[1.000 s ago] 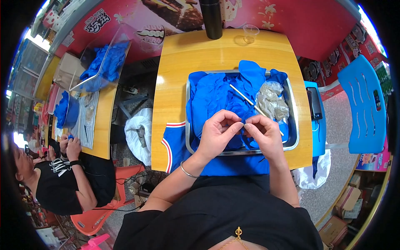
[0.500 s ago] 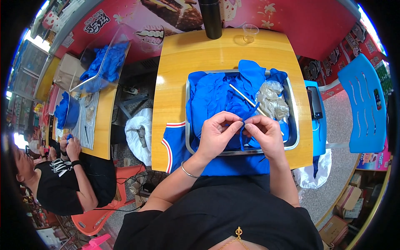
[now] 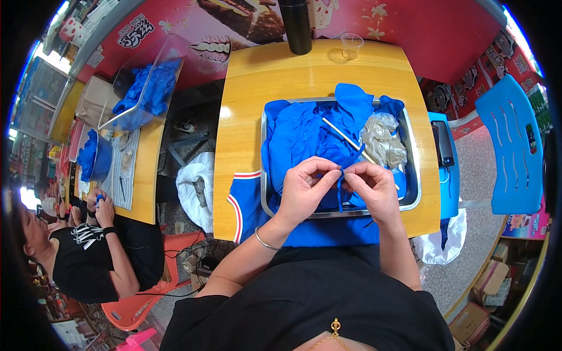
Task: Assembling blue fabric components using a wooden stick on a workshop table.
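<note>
Blue fabric strip (image 3: 341, 199) above tray (image 3: 415, 169) on wooden surface (image 3: 252, 82), red wall (image 3: 421, 35) beyond left hand (image 3: 305, 186), blue chair (image 3: 514, 175) right of right hand (image 3: 376, 190), both pinching strip narrowly.

My head-worn fisheye looks down from above, near enough that my left hand (image 3: 307, 190) and right hand (image 3: 373, 188) show mid-frame, my black shirt (image 3: 304, 298) lower centre.

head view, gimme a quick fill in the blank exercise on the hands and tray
1. The left hand and right hand pinch a cloth piece coloured ____.
2. Nearest the silver bangle is the ____ hand.
3. In the metal tray, the crumpled bag lies toward the ____ side.

Missing words: blue; left; right
</note>
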A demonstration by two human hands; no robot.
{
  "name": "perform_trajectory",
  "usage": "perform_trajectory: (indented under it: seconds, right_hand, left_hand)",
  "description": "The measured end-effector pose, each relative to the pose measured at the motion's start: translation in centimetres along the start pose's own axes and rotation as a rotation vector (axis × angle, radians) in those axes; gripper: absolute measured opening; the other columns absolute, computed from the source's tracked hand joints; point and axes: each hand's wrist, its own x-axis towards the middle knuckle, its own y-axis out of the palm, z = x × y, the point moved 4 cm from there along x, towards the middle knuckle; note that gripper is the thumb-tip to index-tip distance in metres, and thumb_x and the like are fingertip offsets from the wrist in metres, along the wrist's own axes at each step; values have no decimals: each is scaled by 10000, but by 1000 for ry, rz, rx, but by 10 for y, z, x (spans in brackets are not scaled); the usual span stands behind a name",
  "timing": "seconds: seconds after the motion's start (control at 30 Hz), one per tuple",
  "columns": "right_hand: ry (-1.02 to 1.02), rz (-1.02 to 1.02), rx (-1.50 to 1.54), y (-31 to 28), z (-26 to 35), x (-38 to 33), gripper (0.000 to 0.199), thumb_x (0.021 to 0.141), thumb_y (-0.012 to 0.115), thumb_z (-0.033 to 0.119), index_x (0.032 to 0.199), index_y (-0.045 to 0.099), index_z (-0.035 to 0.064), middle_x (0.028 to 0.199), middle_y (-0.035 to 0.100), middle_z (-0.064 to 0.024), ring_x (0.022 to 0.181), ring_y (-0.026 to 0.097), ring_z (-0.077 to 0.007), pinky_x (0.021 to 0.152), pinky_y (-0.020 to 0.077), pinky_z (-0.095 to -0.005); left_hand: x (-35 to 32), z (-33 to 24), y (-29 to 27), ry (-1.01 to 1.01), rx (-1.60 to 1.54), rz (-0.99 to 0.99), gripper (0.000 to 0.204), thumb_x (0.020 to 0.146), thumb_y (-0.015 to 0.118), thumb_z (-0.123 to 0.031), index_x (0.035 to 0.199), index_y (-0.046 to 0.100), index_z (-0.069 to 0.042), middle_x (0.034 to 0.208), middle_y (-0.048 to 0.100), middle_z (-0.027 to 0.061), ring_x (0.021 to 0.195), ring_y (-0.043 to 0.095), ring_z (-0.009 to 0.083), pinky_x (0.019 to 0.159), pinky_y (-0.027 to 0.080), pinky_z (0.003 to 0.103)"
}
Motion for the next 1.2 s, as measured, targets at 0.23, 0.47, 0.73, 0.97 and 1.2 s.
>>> perform_trajectory:
  seconds: [0.23, 0.47, 0.73, 0.97, 1.2]
  right_hand:
    - [-13, 9, 19, 1, 1, -2, 84, 822, 601, 37, 872, 626, -25, 784, 633, -58, 715, 608, -97, 645, 491, -213]
    - [0, -18, -2, 0, 1, -2, 83, 814, 605, 33, 866, 625, -28, 779, 634, -60, 709, 608, -97, 643, 485, -210]
    - [-33, -27, -20, 0, 2, -2, 67, 809, 602, 30, 836, 629, -25, 769, 632, -56, 700, 604, -91, 631, 477, -208]
    - [-32, -37, -59, 2, 5, -5, 65, 814, 598, 29, 845, 618, -24, 770, 627, -50, 710, 600, -88, 640, 476, -206]
    - [-44, -21, -47, 5, 5, -6, 70, 813, 598, 25, 856, 618, -26, 783, 626, -49, 714, 597, -86, 654, 481, -209]
  left_hand:
    - [-1, 0, 0, 12, 8, -2, 72, 826, 613, -25, 878, 619, 24, 871, 577, 36, 733, 547, 57, 621, 455, 167]
    - [-1, -2, 2, 11, 8, -5, 68, 823, 611, -17, 874, 623, 25, 868, 578, 38, 742, 552, 62, 626, 460, 170]
    - [-2, -5, 2, 30, 46, 2, 90, 816, 612, -13, 887, 634, 40, 889, 588, 62, 770, 570, 85, 636, 481, 184]
    - [-5, -11, 3, 91, 87, 33, 130, 811, 599, 3, 929, 638, 40, 943, 590, 89, 850, 587, 121, 709, 509, 213]
    - [-6, -10, 0, 122, 97, 57, 143, 815, 584, 20, 944, 643, 36, 946, 590, 90, 849, 584, 122, 713, 503, 207]
